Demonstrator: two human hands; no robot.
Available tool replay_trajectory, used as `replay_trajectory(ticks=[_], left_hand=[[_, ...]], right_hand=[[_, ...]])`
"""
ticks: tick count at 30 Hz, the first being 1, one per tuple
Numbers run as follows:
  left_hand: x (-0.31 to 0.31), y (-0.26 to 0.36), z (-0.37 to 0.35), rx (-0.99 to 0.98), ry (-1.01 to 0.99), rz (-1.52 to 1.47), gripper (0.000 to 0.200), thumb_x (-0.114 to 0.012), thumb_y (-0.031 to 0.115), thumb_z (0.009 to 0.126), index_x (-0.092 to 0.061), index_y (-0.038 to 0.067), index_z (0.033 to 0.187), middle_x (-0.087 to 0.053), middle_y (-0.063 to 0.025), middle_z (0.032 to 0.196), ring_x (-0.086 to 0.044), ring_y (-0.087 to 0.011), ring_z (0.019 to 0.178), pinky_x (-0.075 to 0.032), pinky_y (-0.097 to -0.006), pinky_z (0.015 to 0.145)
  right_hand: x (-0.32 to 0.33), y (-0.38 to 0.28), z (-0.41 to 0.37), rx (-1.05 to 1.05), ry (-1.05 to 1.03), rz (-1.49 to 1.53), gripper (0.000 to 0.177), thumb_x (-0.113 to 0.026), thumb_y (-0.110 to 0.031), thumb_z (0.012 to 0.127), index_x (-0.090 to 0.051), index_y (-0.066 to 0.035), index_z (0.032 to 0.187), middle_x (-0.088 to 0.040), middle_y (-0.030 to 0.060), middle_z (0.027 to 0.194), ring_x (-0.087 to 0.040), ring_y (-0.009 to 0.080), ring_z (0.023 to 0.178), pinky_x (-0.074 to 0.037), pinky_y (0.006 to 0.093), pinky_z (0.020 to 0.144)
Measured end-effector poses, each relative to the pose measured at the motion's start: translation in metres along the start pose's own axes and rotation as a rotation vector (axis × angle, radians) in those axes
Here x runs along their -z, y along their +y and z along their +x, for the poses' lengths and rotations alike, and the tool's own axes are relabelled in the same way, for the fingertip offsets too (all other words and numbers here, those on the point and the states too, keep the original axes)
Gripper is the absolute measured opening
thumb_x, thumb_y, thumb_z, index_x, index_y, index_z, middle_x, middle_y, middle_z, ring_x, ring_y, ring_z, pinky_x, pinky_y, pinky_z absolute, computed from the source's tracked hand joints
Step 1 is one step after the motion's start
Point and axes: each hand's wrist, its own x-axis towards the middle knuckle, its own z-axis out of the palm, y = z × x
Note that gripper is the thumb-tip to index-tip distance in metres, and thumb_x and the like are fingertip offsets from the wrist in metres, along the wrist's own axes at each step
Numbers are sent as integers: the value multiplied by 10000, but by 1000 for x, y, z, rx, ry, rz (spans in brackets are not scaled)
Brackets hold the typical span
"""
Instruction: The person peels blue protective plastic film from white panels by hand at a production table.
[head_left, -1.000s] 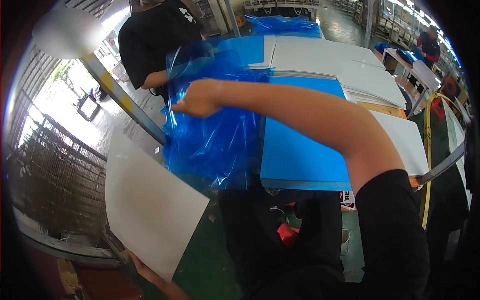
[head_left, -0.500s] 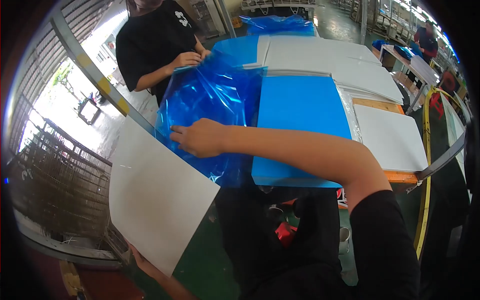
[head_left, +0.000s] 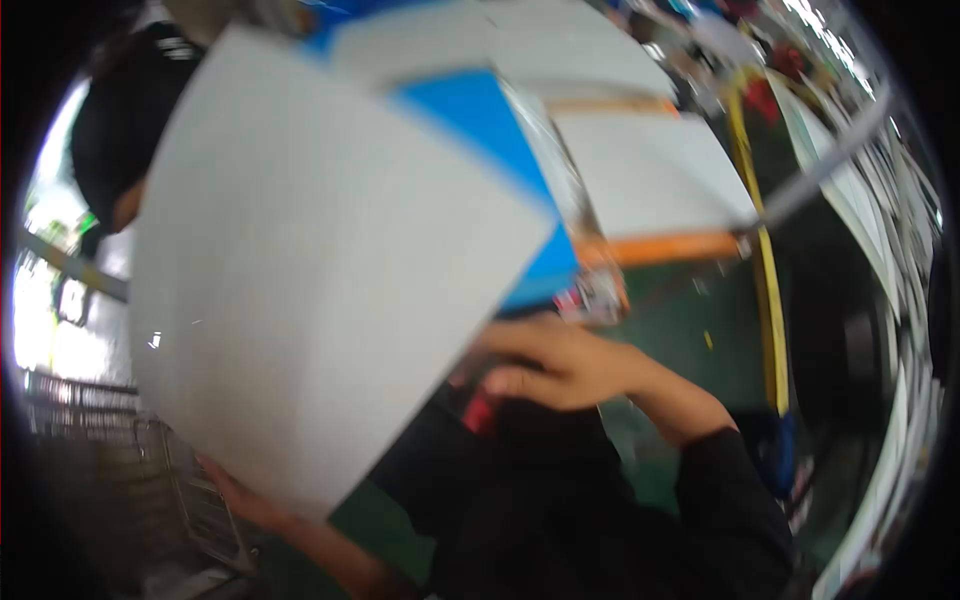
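Note:
A large white sheet [head_left: 320,270] fills the left and middle of the head view, tilted up in front of me. My left hand [head_left: 245,497] grips its lower edge, fingers partly hidden behind the sheet. Beside the sheet's right edge is my right hand [head_left: 555,362], somewhat blurred, fingers stretched toward the edge and thumb apart. Beyond the sheet, part of a blue stack [head_left: 490,120] shows on the table; the rest of it is covered from view.
White sheets [head_left: 650,165] lie on an orange-edged board [head_left: 690,245] to the right. More white sheets [head_left: 520,40] spread at the back. A person in black [head_left: 135,120] stands at the far left. A metal bar [head_left: 830,160] and yellow strip [head_left: 768,310] run along the right.
The white sheet has risen and moved over the blue stack, hiding the blue film. My right hand has left the film and come down to the sheet's right edge. The view has turned right.

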Motion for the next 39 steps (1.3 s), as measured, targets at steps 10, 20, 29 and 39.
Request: replay_trajectory(ticks=[10,20,29,39], left_hand=[[-258,-113,-92,321,-458,5,758,-404,595,1060,-292,62,1587,-402,-88,1578,-420,-247,1419,-346,-387,1183],[-379,-188,-146,485,-861,16,614,-477,506,1078,-376,85,1514,-472,-103,1408,-500,-215,1270,-429,-357,1070],[-405,-248,-155,520,-695,96,767,-395,558,1084,-269,-11,1581,-352,-188,1591,-367,-273,1466,-279,-366,1208],[-340,-286,-146,-201,-902,522,609,-520,226,1086,-293,-95,1550,-334,-267,1611,-362,-318,1490,-321,-398,1206]], right_hand=[[31,59,-115,187,1099,522,529,-622,-219,1034,-434,25,1464,-671,173,1252,-701,262,1070,-625,361,804],[150,103,-187,254,1358,647,263,-593,-141,991,-636,-1,1209,-700,63,1084,-694,166,1003,-567,311,867],[167,111,-199,205,1506,592,240,-643,-173,1018,-649,6,1178,-680,48,1107,-686,145,1025,-591,331,930],[171,114,-170,147,1494,478,208,-685,-111,987,-600,25,1119,-619,16,936,-651,97,859,-628,339,935]])
